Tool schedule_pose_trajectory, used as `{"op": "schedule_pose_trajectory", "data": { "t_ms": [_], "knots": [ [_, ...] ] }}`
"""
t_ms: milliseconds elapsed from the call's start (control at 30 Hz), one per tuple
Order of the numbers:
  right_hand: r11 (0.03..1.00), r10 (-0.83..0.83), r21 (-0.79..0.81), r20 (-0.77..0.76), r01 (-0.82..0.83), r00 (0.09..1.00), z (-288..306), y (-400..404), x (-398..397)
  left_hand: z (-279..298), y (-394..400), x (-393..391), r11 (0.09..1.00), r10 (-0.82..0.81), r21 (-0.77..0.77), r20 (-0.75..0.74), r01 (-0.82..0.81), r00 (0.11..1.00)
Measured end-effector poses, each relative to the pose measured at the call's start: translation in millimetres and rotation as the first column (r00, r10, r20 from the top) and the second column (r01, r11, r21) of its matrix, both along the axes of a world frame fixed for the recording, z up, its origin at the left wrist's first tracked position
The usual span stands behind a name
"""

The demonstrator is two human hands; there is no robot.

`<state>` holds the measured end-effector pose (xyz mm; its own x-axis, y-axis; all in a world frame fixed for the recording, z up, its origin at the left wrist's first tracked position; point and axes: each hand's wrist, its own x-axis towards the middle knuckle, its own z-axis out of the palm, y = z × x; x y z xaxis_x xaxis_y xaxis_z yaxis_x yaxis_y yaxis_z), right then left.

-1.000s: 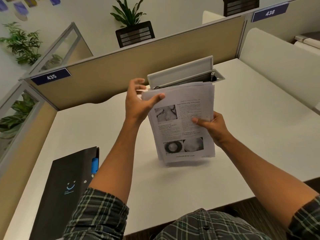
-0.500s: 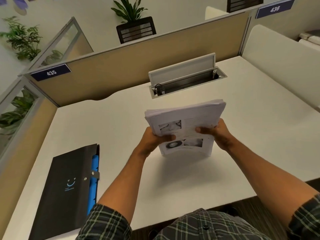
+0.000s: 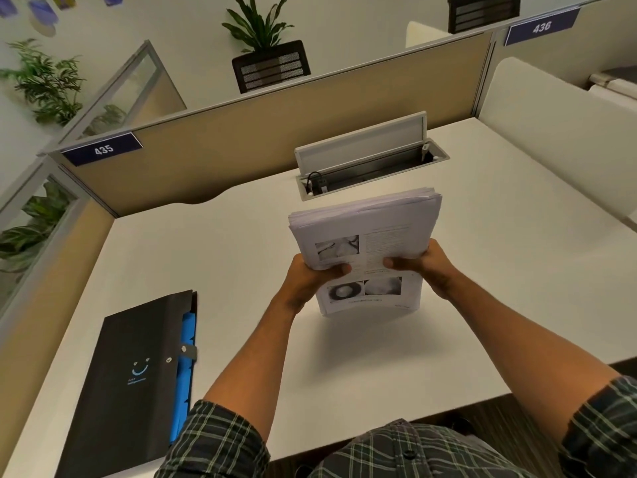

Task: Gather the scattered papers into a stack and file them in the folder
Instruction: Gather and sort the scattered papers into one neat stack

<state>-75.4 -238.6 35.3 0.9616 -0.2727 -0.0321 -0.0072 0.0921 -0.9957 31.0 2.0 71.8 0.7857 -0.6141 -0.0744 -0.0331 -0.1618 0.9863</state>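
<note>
1. Head view, the task's things: a thick stack of printed papers (image 3: pixel 370 236) is held nearly upright over the middle of a white desk (image 3: pixel 499 270). Its lower edge is seen just above or on the desktop; which cannot be told. The facing page carries text and grey photographs.
2. The left hand (image 3: pixel 306 277) is curled round the stack's left edge, with the thumb laid across the facing page and the fingers hidden behind the paper.
3. The right hand (image 3: pixel 425 265) is curled round the right edge in the same way, thumb on the front, fingers out of sight behind.
4. A black folder (image 3: pixel 134 377) is seen lying flat on the desk's near left corner, well apart from the stack. It is held closed by a strap with snap buttons; blue dividers (image 3: pixel 186 360) show along its right side, and a small blue smile mark is printed on the cover.
5. The surface: an open cable tray (image 3: pixel 372 170) with its grey lid raised is set into the desk beyond the stack, and a black cable is seen at its left end.
6. The room: the desk is enclosed by tan partition panels (image 3: pixel 241 143) bearing blue number plates, 435 (image 3: pixel 102 149) and 436 (image 3: pixel 542 26). A potted plant (image 3: pixel 265 53) in a dark slatted planter is seen above the partition, and leafy plants are seen behind glass at the left.
7. Plaid sleeves (image 3: pixel 220 439) are seen at the bottom edge.
</note>
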Motion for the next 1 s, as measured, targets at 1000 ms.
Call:
{"op": "schedule_pose_trajectory", "data": {
  "t_ms": [1000],
  "knots": [
    [0.816, -0.378, -0.387, 0.202, 0.429, 0.903, 16, 61, 15, 13, -42, -34, 0.829, 0.545, 0.075, 0.114, -0.554, 0.831]
  ]
}}
